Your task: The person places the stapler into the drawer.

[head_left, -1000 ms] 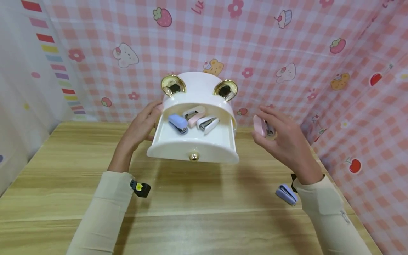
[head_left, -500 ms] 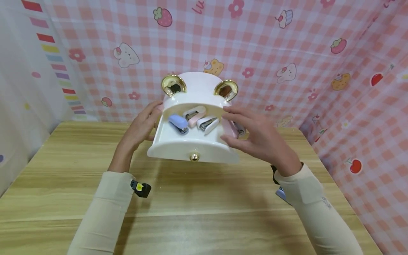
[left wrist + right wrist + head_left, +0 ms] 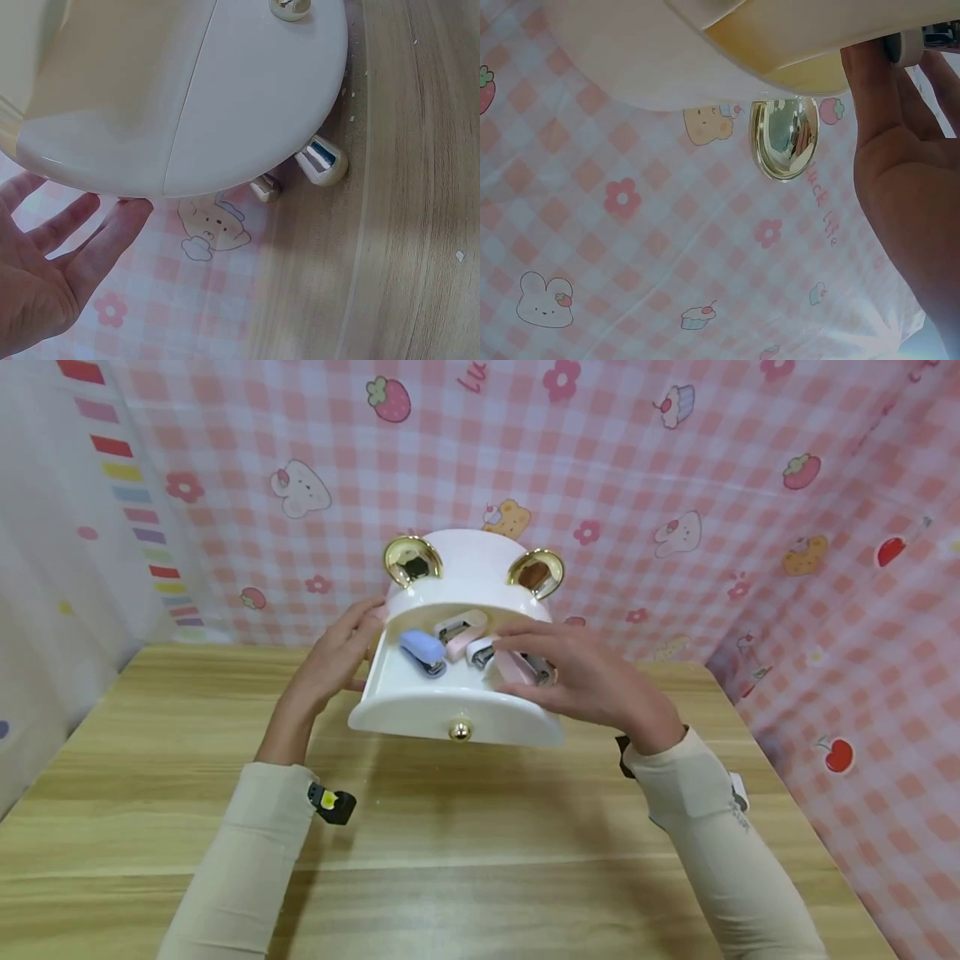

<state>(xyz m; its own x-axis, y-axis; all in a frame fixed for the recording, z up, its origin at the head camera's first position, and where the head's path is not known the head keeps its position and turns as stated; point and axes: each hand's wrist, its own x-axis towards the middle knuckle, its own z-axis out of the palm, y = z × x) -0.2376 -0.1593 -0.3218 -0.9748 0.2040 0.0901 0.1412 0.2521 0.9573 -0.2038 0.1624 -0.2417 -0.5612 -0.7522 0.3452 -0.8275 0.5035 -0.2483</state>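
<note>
A white storage box (image 3: 476, 547) with gold ears stands at the back of the table, its drawer (image 3: 405, 712) pulled out. In the drawer lie a blue mini stapler (image 3: 423, 650), a pink-and-white one (image 3: 465, 639) and a white one (image 3: 478, 652), partly covered by my right fingers. My right hand (image 3: 600, 681) holds a pink stapler (image 3: 515, 668) between thumb and fingers, over the drawer's right side. My left hand (image 3: 330, 652) touches the box's left side with extended fingers, as the left wrist view shows, with the fingertips along the white wall (image 3: 97, 169).
A gold knob (image 3: 461, 731) sits on the drawer front, and short metallic feet (image 3: 322, 160) support the box. A small white thing (image 3: 738, 791) shows beside my right sleeve. Pink checked cloth (image 3: 622, 468) hangs behind and to the right of the wooden table (image 3: 465, 877).
My right hand has carried the pink stapler leftward from beside the box to over the drawer. The blue stapler on the table is now hidden behind my right sleeve. My left hand stays put.
</note>
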